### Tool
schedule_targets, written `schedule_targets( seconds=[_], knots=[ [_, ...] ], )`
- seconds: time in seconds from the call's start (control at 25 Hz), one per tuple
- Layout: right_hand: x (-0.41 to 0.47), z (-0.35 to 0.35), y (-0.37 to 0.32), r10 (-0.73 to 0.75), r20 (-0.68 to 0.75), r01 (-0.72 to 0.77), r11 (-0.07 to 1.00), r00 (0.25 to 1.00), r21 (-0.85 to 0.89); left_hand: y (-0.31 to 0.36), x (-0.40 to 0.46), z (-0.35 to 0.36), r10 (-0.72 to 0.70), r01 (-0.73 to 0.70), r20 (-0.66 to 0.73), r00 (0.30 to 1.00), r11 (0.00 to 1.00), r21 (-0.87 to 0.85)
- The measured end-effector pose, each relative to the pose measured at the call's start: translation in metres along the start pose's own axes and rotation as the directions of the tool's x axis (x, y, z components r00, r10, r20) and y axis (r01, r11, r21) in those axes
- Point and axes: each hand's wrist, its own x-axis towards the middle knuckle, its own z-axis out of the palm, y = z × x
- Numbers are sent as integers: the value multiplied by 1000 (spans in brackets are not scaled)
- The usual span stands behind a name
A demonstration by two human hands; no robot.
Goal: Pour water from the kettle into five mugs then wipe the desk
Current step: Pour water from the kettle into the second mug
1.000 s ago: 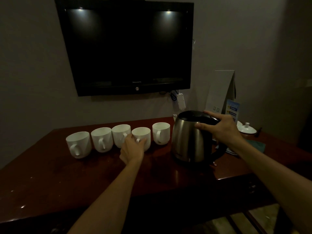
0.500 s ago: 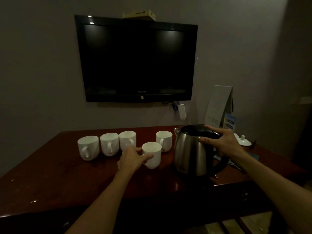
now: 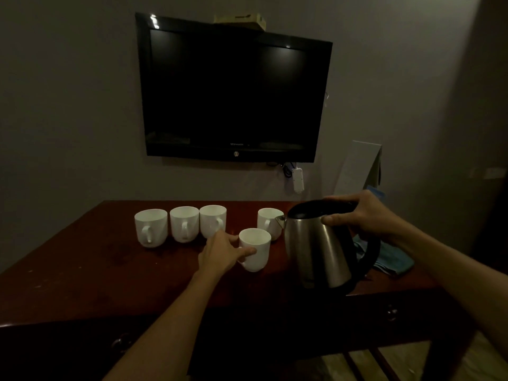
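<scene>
Far left, three white mugs (image 3: 180, 225) stand in a tight row along the back of the table (image 3: 82, 270), handles toward the camera, upright. Moving right, the left hand (image 3: 220, 253) curls round the handle side of the pulled-out mug (image 3: 255, 248), thumb across its front, with that mug standing at about six o'clock from the gap in the row. Behind it, at roughly one o'clock, the fifth mug (image 3: 268, 222) sits just beside the kettle's spout.

Then the steel kettle (image 3: 319, 248), tipped a touch toward the mugs, with the right hand (image 3: 360, 215) clamped over its dark lid and rim, not on the handle. That's the worry: a top grip gives poor control of tilt, so the pour could lurch and overshoot onto the table or the left hand's fingers. A loose lid could shift too. The spout is so near the fifth mug that a swing may knock it.

At three o'clock from the kettle lies the blue cloth (image 3: 393, 261), presumably for wiping.
</scene>
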Motion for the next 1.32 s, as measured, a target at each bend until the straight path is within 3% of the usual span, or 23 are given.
schedule_targets(
  seconds=[0.52,1.32],
  knots=[
    [16,12,-42,21,118,-2,988,993,-155,-5,0,-7,62,-63,36,997,998,15],
    [28,11,-34,-33,169,67,977,985,-202,-5,2,-3,49,-49,14,999,998,39]
  ],
)
